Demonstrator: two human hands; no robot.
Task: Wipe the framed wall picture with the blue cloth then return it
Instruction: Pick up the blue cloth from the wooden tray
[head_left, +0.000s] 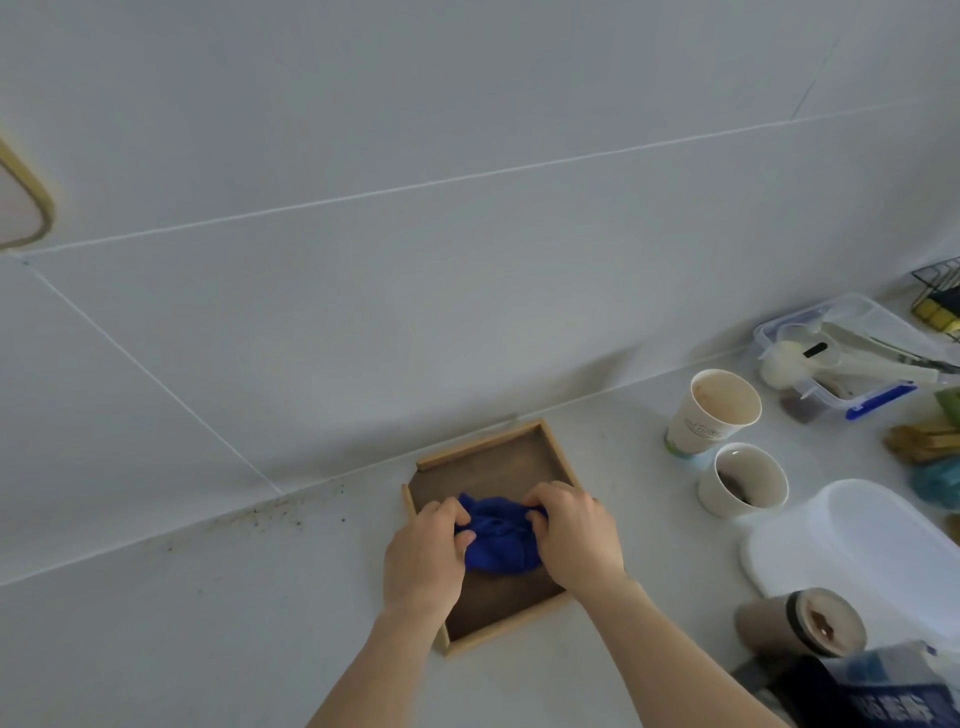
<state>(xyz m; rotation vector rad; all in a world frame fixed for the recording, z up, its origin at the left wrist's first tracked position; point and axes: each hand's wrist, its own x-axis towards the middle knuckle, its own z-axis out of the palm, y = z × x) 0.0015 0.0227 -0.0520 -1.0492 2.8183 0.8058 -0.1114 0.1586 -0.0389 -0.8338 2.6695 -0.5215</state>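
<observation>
A crumpled blue cloth (497, 535) lies in a shallow wooden tray (498, 452) with a dark base and light rim, set on the white counter against the wall. My left hand (423, 556) grips the cloth's left side and my right hand (574, 532) grips its right side, both pressing it down on the tray's base. At the far left edge, a rounded gold-framed picture (36, 202) hangs on the wall, mostly cut off by the view.
Right of the tray stand a paper cup (711, 410) and a white cup (743, 483). Behind them is a clear plastic box (852, 353) with utensils. A white lid (862, 540), a brown tumbler (810, 621) and a blue package (883, 691) sit at lower right. Crumbs (280, 506) dot the wall joint.
</observation>
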